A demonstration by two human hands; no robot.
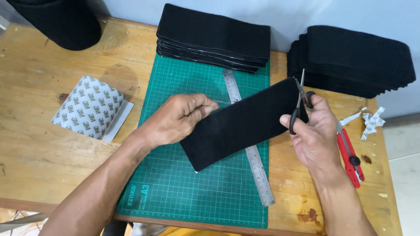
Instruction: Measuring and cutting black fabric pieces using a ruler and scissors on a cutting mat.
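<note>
— One black felt strip [243, 124] is what I'm working on; it sits tilted above the green cutting mat [175, 183], across the steel ruler [256, 166]. My left hand [177, 120] pinches its near-left edge, fingers closed on it. My right hand [310, 126] is wrapped round black-handled scissors [299, 102], blades up at the strip's right corner.

— How do you do that snip well?

— I'd say keep the strip taut with the left pinch, feed the corner deep into the blades rather than the tips, and turn the strip, not the scissors.

— Can you see the blades meeting the felt?

— Hardly. Black on black, so I can't tell whether they are already biting or just touching the edge. The strip's underside is hidden, bar a pale sliver at its bottom corner.

— And around it?

— Two stacks of black strips, one at the mat's far end [214, 37] and one to the right [354, 61]. A red utility knife [349, 155] lies by my right wrist, with paper scraps [372, 122] beyond. A patterned backing sheet [89, 109] lies left; a black roll [61, 19] is cut off at the top.
</note>
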